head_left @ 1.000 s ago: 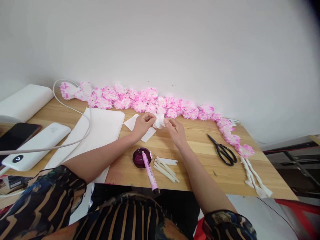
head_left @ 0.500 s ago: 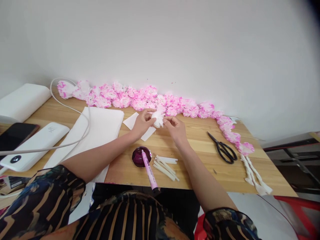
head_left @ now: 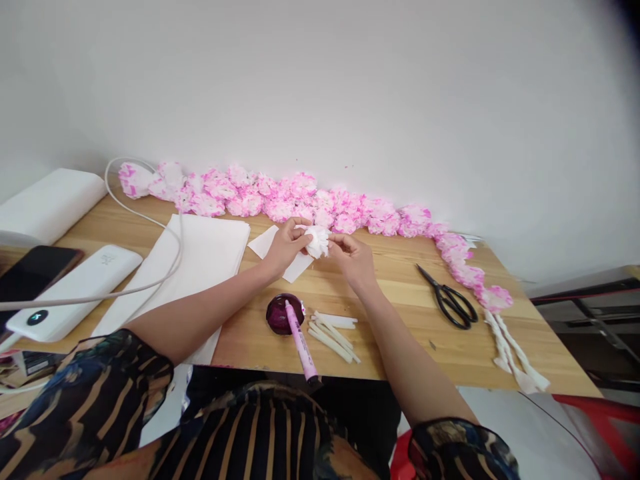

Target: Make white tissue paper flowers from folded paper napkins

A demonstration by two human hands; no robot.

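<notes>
A small white tissue-paper flower (head_left: 318,241) with ruffled layers is held up over the middle of the table. My left hand (head_left: 291,245) pinches it from the left, thumb in front. At its right edge, the thumb and forefinger of my right hand (head_left: 351,257) close on the paper petals. Below the flower lie cut pieces of white paper (head_left: 299,268). Nearer to me stands a small dish of dark purple colour (head_left: 280,312), with a pink marker (head_left: 301,340) leaning across it. Beside it rest several thin off-white sticks (head_left: 331,337).
Pink-and-white paper flowers (head_left: 250,195) run in a long row along the wall. Black scissors (head_left: 447,297) lie at the right, twisted white paper strips (head_left: 515,353) beyond. A paper stack (head_left: 200,247), a power bank (head_left: 80,290), its cable and a phone (head_left: 37,273) occupy the left.
The white flower has turned a little and its ruffled layers look fuller and rounder. Both hands stay on it with small finger movements. The whole view has shifted slightly.
</notes>
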